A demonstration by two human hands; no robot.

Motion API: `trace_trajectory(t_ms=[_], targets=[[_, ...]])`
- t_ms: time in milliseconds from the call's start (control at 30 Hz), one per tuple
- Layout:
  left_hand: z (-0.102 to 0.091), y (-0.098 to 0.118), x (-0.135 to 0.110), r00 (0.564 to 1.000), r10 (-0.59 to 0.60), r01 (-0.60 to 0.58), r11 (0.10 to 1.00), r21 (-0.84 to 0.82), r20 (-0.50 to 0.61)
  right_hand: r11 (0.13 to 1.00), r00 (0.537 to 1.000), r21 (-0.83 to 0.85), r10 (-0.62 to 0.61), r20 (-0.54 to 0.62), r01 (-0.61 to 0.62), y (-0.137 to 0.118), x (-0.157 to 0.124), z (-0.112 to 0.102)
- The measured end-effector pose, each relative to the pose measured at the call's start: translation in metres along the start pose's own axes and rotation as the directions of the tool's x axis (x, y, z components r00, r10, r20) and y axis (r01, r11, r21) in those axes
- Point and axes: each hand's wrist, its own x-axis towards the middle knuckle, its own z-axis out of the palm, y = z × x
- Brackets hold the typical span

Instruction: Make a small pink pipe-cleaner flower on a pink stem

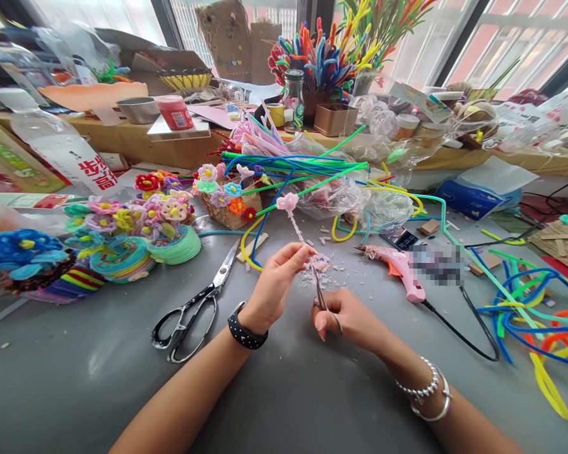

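My left hand pinches a pale pink pipe-cleaner flower by its fuzzy stem, the bloom pointing up and away from me. In my right hand is a small pair of scissors, my fingers through its handle loops. The scissor blades reach up to the lower end of the stem beside my left fingertips. Pink and lilac fuzz clippings lie scattered on the grey table under both hands. Larger black-handled scissors lie to the left of my left wrist.
A pink glue gun with a black cord lies to the right. Loose coloured pipe cleaners spread at far right. Pots of pipe-cleaner flowers stand on the left, near a flower basket. Behind are a water bottle and a cluttered ledge.
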Motion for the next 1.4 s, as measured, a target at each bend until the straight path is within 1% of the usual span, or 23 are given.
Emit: trace_trajectory(t_ms=[67,133,300,367,467,600,667,800,900,1033,1267,1333,1400], targets=[[0.0003,0.0002,0.0005,1.000,0.007,-0.007,1.000,-0.024,-0.024,0.999,0.997,-0.007,0.053,-0.048,-0.054,-0.0003,0.0006,0.0010],[0.0004,0.0000,0.0009,0.999,0.015,-0.017,0.999,-0.037,-0.036,0.997,0.994,0.000,0.079,-0.071,-0.080,-0.0009,0.0005,0.0013],[0.0011,-0.0025,0.0004,1.000,0.013,-0.014,1.000,-0.027,-0.028,1.000,1.000,0.027,0.013,0.009,-0.013,-0.0007,-0.0014,-0.0001],[0.0014,-0.0038,0.0001,1.000,0.009,-0.009,1.000,-0.019,-0.020,1.000,1.000,0.010,-0.004,0.018,0.004,0.0002,-0.0015,-0.0001],[0.0009,-0.0052,0.0004,1.000,0.022,-0.022,1.000,-0.016,-0.019,1.000,1.000,-0.013,0.005,-0.024,-0.005,0.0019,0.0000,0.0018],[-0.0012,-0.0054,0.0013,0.998,0.053,-0.054,0.998,-0.015,-0.036,0.998,0.994,-0.012,0.054,-0.095,-0.055,0.0037,0.0024,0.0045],[-0.0017,-0.0052,0.0012,0.998,0.056,-0.056,0.998,-0.011,-0.039,0.998,0.995,-0.002,0.060,-0.076,-0.061,0.0039,0.0026,0.0041],[-0.0007,-0.0050,0.0000,0.999,0.038,-0.038,0.999,0.013,-0.009,1.000,0.999,0.019,0.022,0.030,-0.022,0.0014,0.0005,-0.0001],[0.0003,-0.0055,-0.0008,0.999,0.025,-0.026,0.999,0.034,0.025,1.000,0.999,0.018,-0.012,0.048,0.011,-0.0013,-0.0013,-0.0027],[0.0000,-0.0061,-0.0004,0.999,0.028,-0.029,0.999,0.030,0.025,1.000,1.000,0.017,-0.002,0.006,0.002,-0.0012,-0.0012,-0.0013],[-0.0004,-0.0044,0.0017,0.998,0.015,-0.016,0.999,-0.031,-0.057,0.997,0.989,0.026,0.072,-0.132,-0.069,0.0048,0.0039,0.0065],[-0.0006,-0.0043,0.0018,0.998,0.013,-0.016,0.999,-0.040,-0.069,0.997,0.985,0.019,0.077,-0.154,-0.075,0.0054,0.0043,0.0057],[-0.0013,-0.0043,0.0020,0.998,0.015,-0.017,1.000,-0.026,-0.066,0.998,0.987,0.010,0.061,-0.150,-0.060,0.0053,0.0035,0.0023]])
